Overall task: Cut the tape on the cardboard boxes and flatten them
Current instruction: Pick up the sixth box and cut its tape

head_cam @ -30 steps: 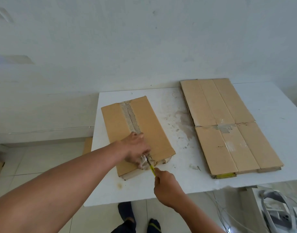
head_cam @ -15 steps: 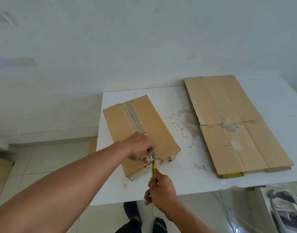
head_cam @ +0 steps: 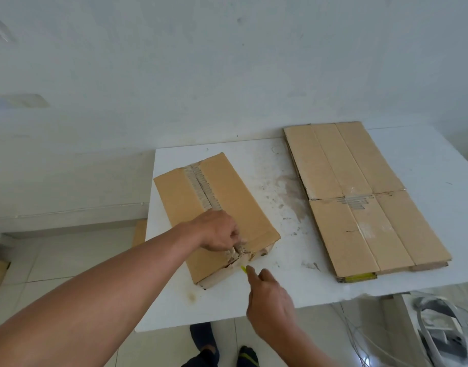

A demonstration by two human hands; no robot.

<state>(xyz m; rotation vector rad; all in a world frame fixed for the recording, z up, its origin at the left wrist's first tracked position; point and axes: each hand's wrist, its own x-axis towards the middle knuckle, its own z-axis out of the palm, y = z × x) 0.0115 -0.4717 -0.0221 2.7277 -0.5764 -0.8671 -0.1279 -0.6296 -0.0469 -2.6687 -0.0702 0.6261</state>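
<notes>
A brown cardboard box [head_cam: 235,205] lies on the left part of the white table [head_cam: 285,295], with a strip of torn tape [head_cam: 201,188] along its top seam. My left hand [head_cam: 218,234] rests on the box near its front end and pinches the loose tape end [head_cam: 239,250] there. Just in front of that end, my right hand [head_cam: 270,300] grips a yellow cutter [head_cam: 244,269]; only its tip shows past my fingers, close to the box's front edge. A flattened cardboard box [head_cam: 359,197] lies on the right part of the table.
A stain and tape scraps [head_cam: 288,197] mark the table between the two boxes. The white wall runs right behind the table. Cables and a grey device [head_cam: 439,329] sit below the table's right front. My feet [head_cam: 222,348] stand by the front edge.
My right hand with the cutter has pulled back from the box's front end and turned, so the blade is clear of the tape. My left hand stays pinching the tape end.
</notes>
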